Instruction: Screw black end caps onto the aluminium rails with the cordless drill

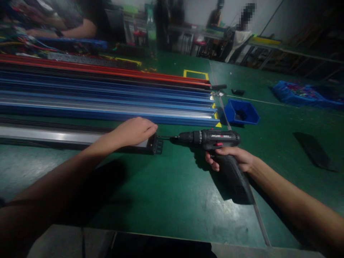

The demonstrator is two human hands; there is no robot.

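Observation:
In my right hand (231, 157) is a black cordless drill (219, 139), its handle wrapped by my fingers. Its long thin bit points left and reaches the end cap (153, 145) of a black and silver metal profile (59, 137). My left hand (137, 130) is closed over the top of that profile near the same end, with some fingertips hidden behind it. A small slotted bracket (159, 147) sticks out from the end cap. Whether the bit sits in a screw is too small to tell.
Several blue profiles (107, 104) and a red one (107, 70) lie behind on the green table (166, 200). A blue bin (242, 111) with dark parts stands right of them. A flat black object (314, 150) lies far right. Another person's arm (77, 30) works at the upper left.

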